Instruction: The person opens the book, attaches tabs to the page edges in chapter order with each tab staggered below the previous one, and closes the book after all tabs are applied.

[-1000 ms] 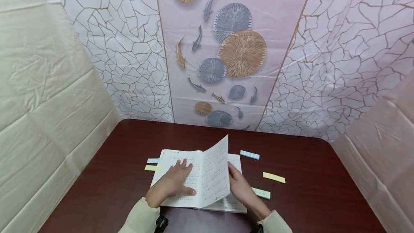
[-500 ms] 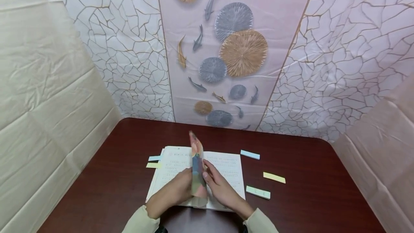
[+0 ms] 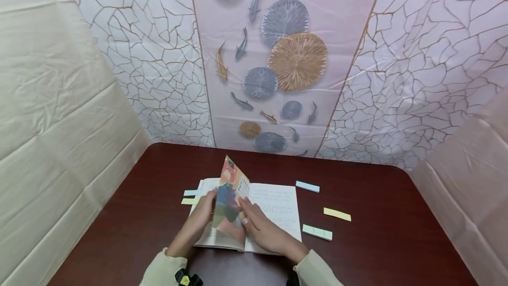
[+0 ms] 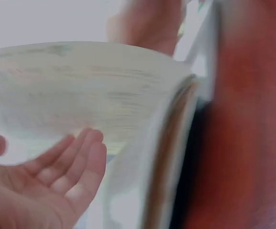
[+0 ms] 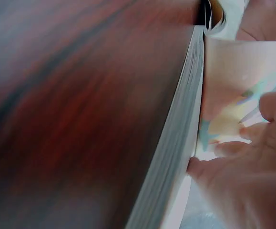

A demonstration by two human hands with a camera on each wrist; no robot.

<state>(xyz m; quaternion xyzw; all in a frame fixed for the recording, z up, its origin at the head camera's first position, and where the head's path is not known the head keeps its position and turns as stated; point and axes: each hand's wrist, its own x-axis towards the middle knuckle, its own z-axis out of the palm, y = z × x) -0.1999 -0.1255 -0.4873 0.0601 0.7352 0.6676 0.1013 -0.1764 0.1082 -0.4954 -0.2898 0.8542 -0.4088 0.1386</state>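
An open book (image 3: 278, 197) with printed text lies on the table. One colourful illustrated leaf (image 3: 229, 204) stands raised near the spine and leans left. My left hand (image 3: 198, 217) is at the leaf's left side; in the left wrist view that hand (image 4: 52, 191) has loosely extended fingers close to the leaf's printed side (image 4: 80, 90). My right hand (image 3: 263, 228) touches the illustrated side from the right with its fingers. The right wrist view shows the right hand (image 5: 252, 176) against the picture (image 5: 233, 76), above the thick page block (image 5: 176, 124).
A blue sticky tab (image 3: 192, 193) and a yellow tab (image 3: 189, 201) stick out from the book's left edge. To the right on the dark red table (image 3: 377, 242) lie pads of blue tabs (image 3: 307, 186), yellow tabs (image 3: 337, 214) and green tabs (image 3: 317, 232). Patterned cloth hangs behind.
A plain text leaf was half raised by my right hand; it has gone over left. The illustrated leaf then stood upright and now leans further left. My left hand has moved from the page to the leaf's left edge.
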